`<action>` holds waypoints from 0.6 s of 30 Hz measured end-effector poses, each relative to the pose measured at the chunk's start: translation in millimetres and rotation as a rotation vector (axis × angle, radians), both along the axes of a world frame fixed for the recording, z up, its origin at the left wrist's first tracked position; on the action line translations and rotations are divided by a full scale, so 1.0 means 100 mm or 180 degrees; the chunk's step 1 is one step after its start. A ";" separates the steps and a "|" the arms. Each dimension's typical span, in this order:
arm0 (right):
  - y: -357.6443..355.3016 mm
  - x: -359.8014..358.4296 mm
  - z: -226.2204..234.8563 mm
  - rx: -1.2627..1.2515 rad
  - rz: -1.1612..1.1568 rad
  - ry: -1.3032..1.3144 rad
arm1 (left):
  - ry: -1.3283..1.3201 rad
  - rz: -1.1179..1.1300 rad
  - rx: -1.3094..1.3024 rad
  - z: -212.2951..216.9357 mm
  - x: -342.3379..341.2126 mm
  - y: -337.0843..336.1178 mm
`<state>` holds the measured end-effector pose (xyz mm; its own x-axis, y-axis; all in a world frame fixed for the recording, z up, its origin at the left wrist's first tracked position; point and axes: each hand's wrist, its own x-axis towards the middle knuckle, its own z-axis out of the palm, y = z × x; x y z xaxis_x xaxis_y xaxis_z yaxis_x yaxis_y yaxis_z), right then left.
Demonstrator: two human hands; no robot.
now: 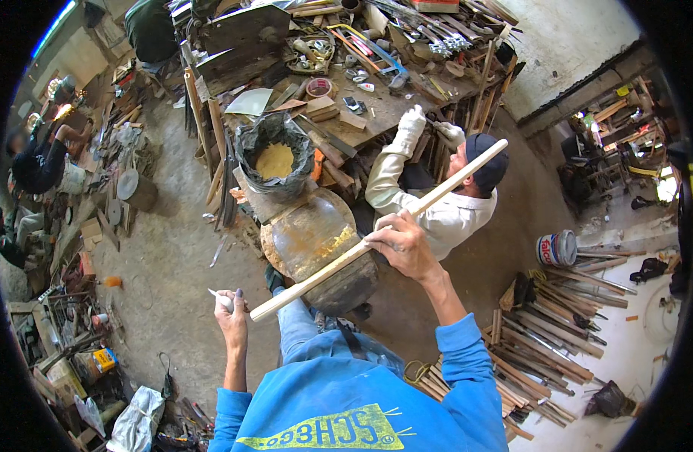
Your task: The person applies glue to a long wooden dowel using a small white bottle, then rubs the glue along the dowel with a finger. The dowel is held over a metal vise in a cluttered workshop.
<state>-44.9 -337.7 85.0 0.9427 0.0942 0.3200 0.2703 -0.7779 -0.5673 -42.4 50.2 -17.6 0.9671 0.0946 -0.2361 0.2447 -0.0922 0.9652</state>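
My right hand (403,245) is closed around a long, pale wooden pole (324,276), which slants from near my left hand up to the far right. In my left hand (233,320) is a small pale pointed thing (224,300), its kind too small to tell; the fingers are pinched beside the pole's near end. Below the pole sits a worn, rounded block (305,230) with yellow powder smeared on top. Just beyond it, a container lined with a black plastic bag (248,143) holds yellowish powder (275,161).
A co-worker in a white top (444,226) and gloves sits close on the right, partly behind the pole. A cluttered workbench (384,109) spans the far side. Wooden-handled tools (542,339) lie at right near a paint bucket (557,248). Another person (45,154) works amid sparks at far left.
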 end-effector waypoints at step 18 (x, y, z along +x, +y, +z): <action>0.05 -0.11 -0.25 -0.0625 0.0302 -0.0155 | -0.0231 0.0477 -0.0543 -0.02 0.11 -0.45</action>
